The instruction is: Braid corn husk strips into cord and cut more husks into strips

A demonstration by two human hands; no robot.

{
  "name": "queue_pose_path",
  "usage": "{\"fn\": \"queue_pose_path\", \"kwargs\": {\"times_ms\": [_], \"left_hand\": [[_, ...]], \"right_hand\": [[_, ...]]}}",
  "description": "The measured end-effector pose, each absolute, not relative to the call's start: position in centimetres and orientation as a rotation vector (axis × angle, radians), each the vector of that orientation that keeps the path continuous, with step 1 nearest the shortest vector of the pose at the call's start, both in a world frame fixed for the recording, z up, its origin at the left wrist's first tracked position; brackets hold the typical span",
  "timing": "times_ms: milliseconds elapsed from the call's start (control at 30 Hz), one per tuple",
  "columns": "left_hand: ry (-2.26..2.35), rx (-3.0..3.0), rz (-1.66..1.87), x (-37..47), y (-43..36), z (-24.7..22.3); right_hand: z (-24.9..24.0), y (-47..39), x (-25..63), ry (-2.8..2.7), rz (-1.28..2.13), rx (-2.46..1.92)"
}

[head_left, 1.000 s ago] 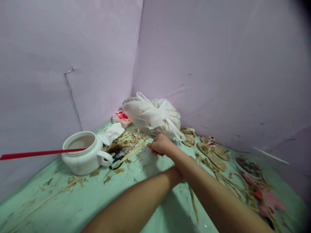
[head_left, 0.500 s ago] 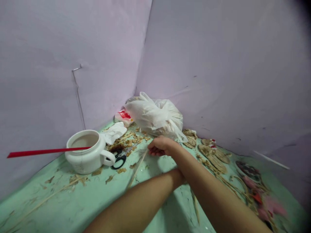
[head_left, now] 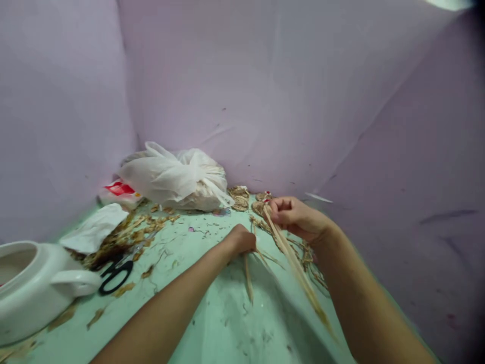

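My right hand (head_left: 297,217) pinches the upper end of a long pale dried strip (head_left: 295,263), which hangs down toward the lower right and blurs at its tip. To its left, my left hand (head_left: 242,239) is closed low over the green surface, with thin dried strands (head_left: 248,280) sticking out beneath and beside it. My left fingers are mostly turned away. Behind my right hand lie woven straw pieces (head_left: 239,198) and small red-and-white bits.
A knotted white plastic bag (head_left: 178,177) sits in the corner on the green surface (head_left: 215,323). At left are a white pot (head_left: 41,288), black-handled scissors (head_left: 115,277), white tissue (head_left: 94,227), a red-and-white packet (head_left: 120,192) and dried scraps. Walls rise behind and right.
The view has turned right. My forearms, crossed before, are now apart. My right hand has moved right and now holds a long strip; the strip formerly beside it at the left no longer shows there.
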State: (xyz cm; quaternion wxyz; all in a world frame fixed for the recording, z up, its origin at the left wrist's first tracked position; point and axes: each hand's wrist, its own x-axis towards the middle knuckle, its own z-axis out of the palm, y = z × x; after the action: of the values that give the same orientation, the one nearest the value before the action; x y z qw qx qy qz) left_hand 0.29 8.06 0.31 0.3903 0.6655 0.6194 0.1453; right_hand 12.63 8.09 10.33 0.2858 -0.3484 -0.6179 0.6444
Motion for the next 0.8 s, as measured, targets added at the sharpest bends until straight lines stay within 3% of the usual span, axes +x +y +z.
{"fn": "queue_pose_path", "kwargs": {"times_ms": [167,367,500,800], "left_hand": [[1.489,1.512,0.373,0.1,7.9,1.5],[1.402,1.348,0.474,0.1,8.0,1.8],[1.354,1.352,0.483,-0.1,8.3,1.3],[1.35,1.34,0.457,-0.2,8.6,0.9]], "right_hand": [[5.9,6.9,17.7,-1.674,1.826,-1.174],[3.4,8.7,17.6,-1.961,1.405,-1.573],[3.4,9.1,16.9,-2.071,1.238,-1.559],[2.1,8.7,16.0,-1.885,1.361,-1.558]]}}
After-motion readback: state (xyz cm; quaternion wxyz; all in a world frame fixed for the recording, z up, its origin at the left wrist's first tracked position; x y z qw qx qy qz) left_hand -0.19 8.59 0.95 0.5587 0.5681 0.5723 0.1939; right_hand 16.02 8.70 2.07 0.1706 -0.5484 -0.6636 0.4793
